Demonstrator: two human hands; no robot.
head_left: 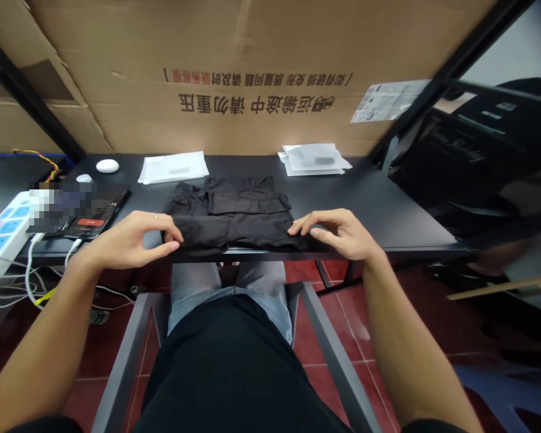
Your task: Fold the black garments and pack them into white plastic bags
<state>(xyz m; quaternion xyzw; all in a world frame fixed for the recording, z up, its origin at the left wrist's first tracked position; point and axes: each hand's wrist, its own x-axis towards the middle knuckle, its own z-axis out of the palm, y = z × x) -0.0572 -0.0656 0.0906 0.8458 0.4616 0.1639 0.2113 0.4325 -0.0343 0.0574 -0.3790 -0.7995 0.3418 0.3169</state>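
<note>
A folded black garment (252, 225) lies at the front edge of the dark table, its upper layers stacked in overlapping flaps. My left hand (135, 240) is at its front left corner, thumb and fingertips brought together on the fabric. At the right end, the fingertips of my right hand (338, 231) touch the cloth while the thumb stays apart from them. A ring shows on one left finger. What kind of garment it is cannot be made out from the folds.
Behind the garment are white packets on the left (174, 167) and right (314, 160), before a cardboard sheet (252, 36). At left are a phone (99, 213), a power strip (4, 225) with cables, and a white oval case (107, 166). Chair armrests (333, 355) flank my lap.
</note>
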